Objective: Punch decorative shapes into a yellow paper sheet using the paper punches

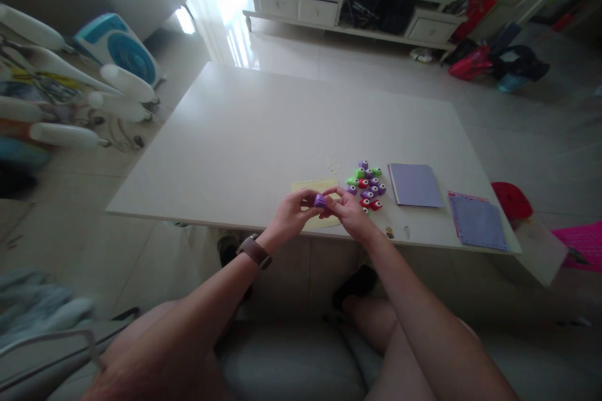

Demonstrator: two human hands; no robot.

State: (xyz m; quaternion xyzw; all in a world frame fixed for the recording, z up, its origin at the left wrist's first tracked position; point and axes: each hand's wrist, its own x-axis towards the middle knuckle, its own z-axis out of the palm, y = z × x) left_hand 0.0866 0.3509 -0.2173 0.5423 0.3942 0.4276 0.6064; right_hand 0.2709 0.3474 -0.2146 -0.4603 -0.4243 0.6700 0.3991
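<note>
Both hands meet over a pale yellow sheet (pixel 324 222) at the table's near edge. My left hand (pixel 296 212), with a brown watch on its wrist, grips a small purple punch (pixel 320 202) from the left. From the right, the fingers of my right hand (pixel 345 208) close on the same purple punch. Several purple, green and red punches (pixel 369 183) lie grouped just right of my hands. Tiny pale paper bits (pixel 333 166) are scattered beyond the yellow sheet.
A stack of purple sheets (pixel 415 185) lies right of the punches, with another purple sheet (pixel 478 222) near the right corner of the white table (pixel 282 119). Two small cutouts (pixel 389 232) sit at the near edge. A red container (pixel 512 199) stands beyond the right edge.
</note>
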